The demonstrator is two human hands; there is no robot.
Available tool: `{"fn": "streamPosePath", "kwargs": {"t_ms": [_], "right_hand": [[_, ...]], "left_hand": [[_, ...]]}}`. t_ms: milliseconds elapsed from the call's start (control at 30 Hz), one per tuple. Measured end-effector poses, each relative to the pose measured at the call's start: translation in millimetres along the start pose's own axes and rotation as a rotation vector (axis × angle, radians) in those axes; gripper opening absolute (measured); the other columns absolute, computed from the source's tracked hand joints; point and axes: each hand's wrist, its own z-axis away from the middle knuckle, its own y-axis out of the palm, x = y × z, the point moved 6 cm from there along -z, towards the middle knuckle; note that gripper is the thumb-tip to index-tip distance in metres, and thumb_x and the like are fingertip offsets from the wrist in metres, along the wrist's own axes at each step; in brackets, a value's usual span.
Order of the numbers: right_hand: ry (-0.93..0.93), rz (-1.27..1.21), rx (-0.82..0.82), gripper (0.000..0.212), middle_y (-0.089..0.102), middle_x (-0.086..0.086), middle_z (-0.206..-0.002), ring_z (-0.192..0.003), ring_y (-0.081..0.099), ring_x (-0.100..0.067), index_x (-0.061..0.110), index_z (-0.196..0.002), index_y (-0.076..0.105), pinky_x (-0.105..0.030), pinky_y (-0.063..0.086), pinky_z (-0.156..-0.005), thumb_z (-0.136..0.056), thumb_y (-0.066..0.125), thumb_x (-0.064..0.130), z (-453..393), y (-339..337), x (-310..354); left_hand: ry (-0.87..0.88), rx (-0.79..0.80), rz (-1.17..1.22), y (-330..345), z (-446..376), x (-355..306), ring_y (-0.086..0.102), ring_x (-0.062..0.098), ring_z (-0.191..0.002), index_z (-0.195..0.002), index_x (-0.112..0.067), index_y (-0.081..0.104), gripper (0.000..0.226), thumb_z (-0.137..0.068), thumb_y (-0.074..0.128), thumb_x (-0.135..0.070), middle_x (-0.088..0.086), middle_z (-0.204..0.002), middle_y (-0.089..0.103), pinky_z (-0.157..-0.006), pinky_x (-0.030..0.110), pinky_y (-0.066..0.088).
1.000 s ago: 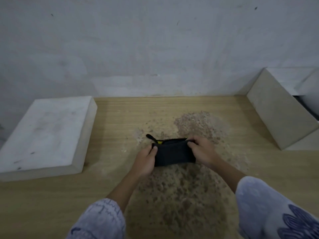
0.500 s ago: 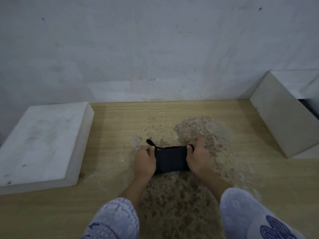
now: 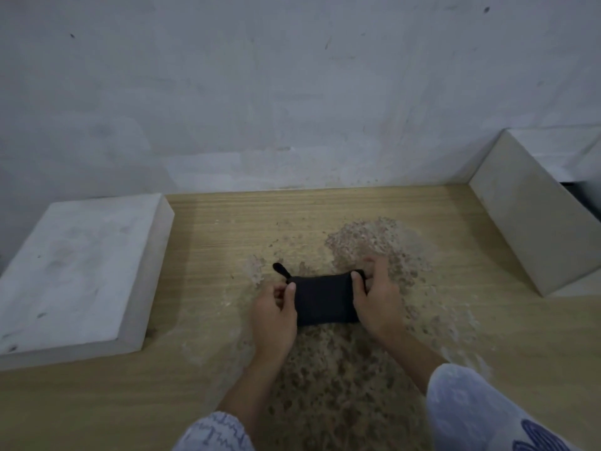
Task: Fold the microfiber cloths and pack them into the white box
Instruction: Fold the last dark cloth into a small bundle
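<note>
No readable text anywhere here: no lettering, label, brand or number shows on the dark folded cloth, on the white box at left, on the pale box at right, or on the patterned sleeves

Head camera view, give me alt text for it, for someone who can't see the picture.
Two hands, the left hand and right hand, grip the ends of a small folded black cloth lying on a worn wooden table. A flat white box sits at the left, another white box at the right, against a grey wall.
</note>
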Motion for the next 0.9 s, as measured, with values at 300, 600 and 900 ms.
{"fn": "streamPosePath", "kwargs": {"t_ms": [300, 600, 900], "right_hand": [[0.036, 0.247, 0.031, 0.04, 0.058, -0.015, -0.114, -0.097, 0.059, -0.033, 0.009, -0.126, 0.043, -0.032, 0.045, -0.07, -0.093, 0.051, 0.03, -15, 0, -5], [-0.511, 0.528, 0.322, 0.069, 0.009, 0.006, -0.156, -0.141, -0.004, -0.002, 0.019, -0.147, 0.009, -0.032, -0.007, -0.112, -0.091, -0.008, 0.055, 14, 36, -10], [-0.371, 0.52, 0.61, 0.043, 0.043, -0.004, -0.134, -0.124, 0.04, -0.024, 0.018, -0.13, 0.043, -0.041, 0.038, -0.101, -0.092, 0.044, 0.04, -18, 37, 25]], "left_hand": [[0.028, -0.051, -0.282, -1, -12, 4, 0.055, 0.019, -0.08, -0.093, -0.014, 0.049, 0.016, -0.091, 0.052, -0.03, 0.001, -0.091, 0.058, -0.064, 0.028, 0.04], [0.541, 0.293, -0.639, 33, 18, 12, -0.009, -0.004, -0.139, -0.145, -0.028, 0.012, 0.058, -0.094, -0.001, -0.052, -0.014, -0.151, 0.009, -0.112, 0.038, -0.001], [0.398, 0.446, -0.668, 31, 14, 18, -0.024, -0.007, -0.134, -0.138, -0.041, -0.017, 0.064, -0.079, -0.01, -0.064, -0.028, -0.143, -0.023, -0.107, 0.032, -0.018]]}}
